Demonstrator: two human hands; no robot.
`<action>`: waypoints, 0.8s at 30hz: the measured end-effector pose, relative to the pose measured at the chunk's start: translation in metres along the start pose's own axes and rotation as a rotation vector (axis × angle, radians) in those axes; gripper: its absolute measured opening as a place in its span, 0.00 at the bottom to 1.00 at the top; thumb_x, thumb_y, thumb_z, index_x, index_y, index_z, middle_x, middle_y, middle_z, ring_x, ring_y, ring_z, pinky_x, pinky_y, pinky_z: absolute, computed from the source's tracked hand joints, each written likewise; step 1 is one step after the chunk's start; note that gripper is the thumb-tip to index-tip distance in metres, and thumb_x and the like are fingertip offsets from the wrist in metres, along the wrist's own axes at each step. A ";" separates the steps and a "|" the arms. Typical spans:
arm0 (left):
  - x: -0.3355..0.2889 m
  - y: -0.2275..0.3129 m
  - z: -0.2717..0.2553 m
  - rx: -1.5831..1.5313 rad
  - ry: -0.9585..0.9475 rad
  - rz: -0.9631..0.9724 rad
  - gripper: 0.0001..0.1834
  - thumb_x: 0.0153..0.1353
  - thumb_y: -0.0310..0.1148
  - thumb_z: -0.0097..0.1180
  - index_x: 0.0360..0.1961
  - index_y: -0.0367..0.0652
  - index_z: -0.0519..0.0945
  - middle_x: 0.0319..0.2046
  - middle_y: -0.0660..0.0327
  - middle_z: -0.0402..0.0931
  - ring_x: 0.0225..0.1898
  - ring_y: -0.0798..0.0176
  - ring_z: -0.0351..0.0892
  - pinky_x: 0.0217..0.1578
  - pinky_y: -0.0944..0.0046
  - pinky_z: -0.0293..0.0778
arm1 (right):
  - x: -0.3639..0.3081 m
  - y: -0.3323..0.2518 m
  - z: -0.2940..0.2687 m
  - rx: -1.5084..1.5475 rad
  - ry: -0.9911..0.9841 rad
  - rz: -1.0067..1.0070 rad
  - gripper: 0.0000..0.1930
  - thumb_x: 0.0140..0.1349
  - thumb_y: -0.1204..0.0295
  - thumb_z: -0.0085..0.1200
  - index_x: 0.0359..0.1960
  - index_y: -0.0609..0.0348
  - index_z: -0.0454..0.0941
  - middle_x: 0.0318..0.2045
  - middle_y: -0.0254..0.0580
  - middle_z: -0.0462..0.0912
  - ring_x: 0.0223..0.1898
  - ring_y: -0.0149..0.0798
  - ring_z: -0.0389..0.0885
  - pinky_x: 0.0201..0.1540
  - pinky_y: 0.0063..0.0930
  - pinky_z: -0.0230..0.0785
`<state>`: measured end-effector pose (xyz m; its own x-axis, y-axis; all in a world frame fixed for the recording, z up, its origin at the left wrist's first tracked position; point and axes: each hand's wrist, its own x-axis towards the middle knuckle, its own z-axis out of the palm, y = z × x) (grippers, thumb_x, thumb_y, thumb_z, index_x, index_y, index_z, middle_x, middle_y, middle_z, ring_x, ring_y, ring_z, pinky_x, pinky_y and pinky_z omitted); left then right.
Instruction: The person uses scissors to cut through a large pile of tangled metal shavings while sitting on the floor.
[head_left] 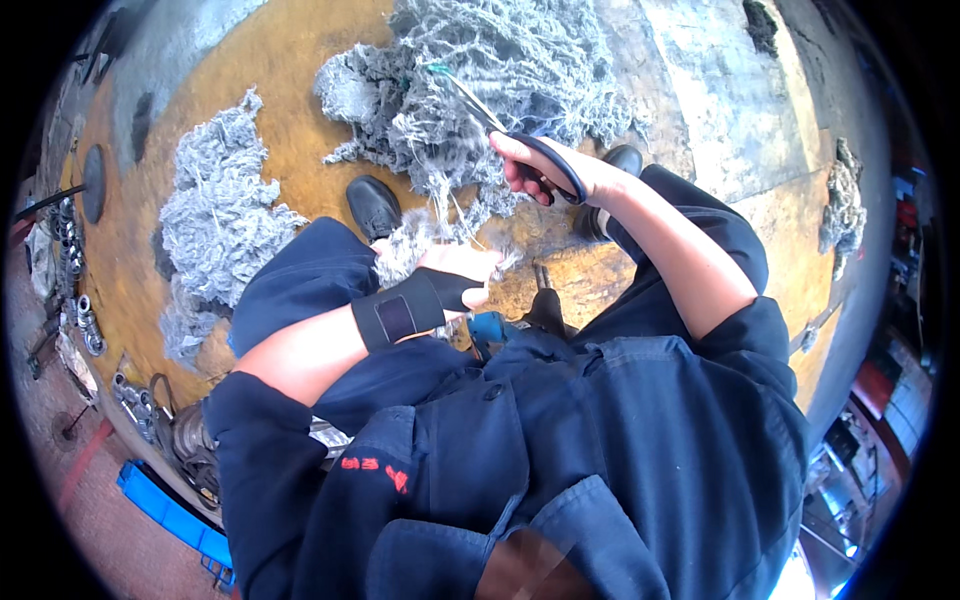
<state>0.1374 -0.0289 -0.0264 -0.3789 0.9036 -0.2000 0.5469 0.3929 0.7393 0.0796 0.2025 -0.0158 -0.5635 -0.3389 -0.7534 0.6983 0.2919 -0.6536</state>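
Observation:
My right hand [530,168] is closed round the black handles of a pair of scissors [470,103]. Their blades point away from me into a large heap of grey, stringy fibre [510,60], with a small green bit at the tip. Wearing a black wrist brace [405,312], my left hand [462,268] grips a tuft of pale fibre [415,243] in front of my lap. Loose strands stretch from this tuft toward the big heap.
A second pile of grey fibre [222,205] lies to my left, and a smaller clump [845,205] at the far right. My black shoe [374,207] stands between the piles on the worn yellow floor. Metal parts [88,325] and a blue case [175,512] sit at the lower left.

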 end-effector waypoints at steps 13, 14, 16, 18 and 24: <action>-0.002 0.041 -0.001 -1.002 0.039 -0.462 0.14 0.67 0.34 0.44 0.47 0.37 0.74 0.22 0.66 0.71 0.19 0.74 0.71 0.20 0.73 0.67 | -0.002 0.084 0.010 0.141 0.060 0.368 0.53 0.40 0.22 0.45 0.40 0.71 0.67 0.35 0.63 0.79 0.34 0.48 0.84 0.31 0.33 0.78; -0.004 0.044 -0.002 -1.014 0.091 -0.462 0.15 0.67 0.34 0.45 0.49 0.37 0.74 0.24 0.65 0.72 0.20 0.74 0.71 0.20 0.73 0.67 | -0.009 0.091 0.016 0.176 0.001 0.427 0.60 0.36 0.19 0.43 0.50 0.73 0.61 0.43 0.73 0.74 0.41 0.54 0.82 0.39 0.40 0.78; -0.003 0.056 -0.005 -1.016 0.187 -0.439 0.15 0.66 0.33 0.46 0.49 0.36 0.75 0.25 0.65 0.74 0.20 0.74 0.71 0.21 0.73 0.67 | -0.015 0.118 0.023 0.276 -0.139 0.473 0.65 0.35 0.19 0.43 0.58 0.73 0.52 0.50 0.82 0.66 0.49 0.63 0.76 0.48 0.48 0.74; -0.009 0.064 0.004 -1.022 0.296 -0.415 0.15 0.66 0.33 0.46 0.48 0.35 0.75 0.25 0.65 0.74 0.19 0.74 0.71 0.22 0.73 0.67 | -0.015 0.136 0.050 0.415 -0.139 0.504 0.61 0.39 0.22 0.44 0.59 0.69 0.54 0.50 0.78 0.68 0.49 0.66 0.75 0.49 0.51 0.72; -0.008 0.107 0.004 -0.824 0.363 -0.277 0.13 0.66 0.30 0.46 0.46 0.34 0.75 0.25 0.64 0.75 0.21 0.74 0.72 0.23 0.73 0.68 | 0.006 0.140 0.120 0.883 -0.413 -0.364 0.16 0.62 0.60 0.48 0.45 0.56 0.74 0.31 0.48 0.82 0.26 0.39 0.83 0.26 0.31 0.75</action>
<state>0.2016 0.0063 0.0515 -0.7021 0.6327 -0.3268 -0.2454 0.2157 0.9451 0.2271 0.1342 -0.1029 -0.7261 -0.6039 -0.3287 0.6847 -0.5914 -0.4259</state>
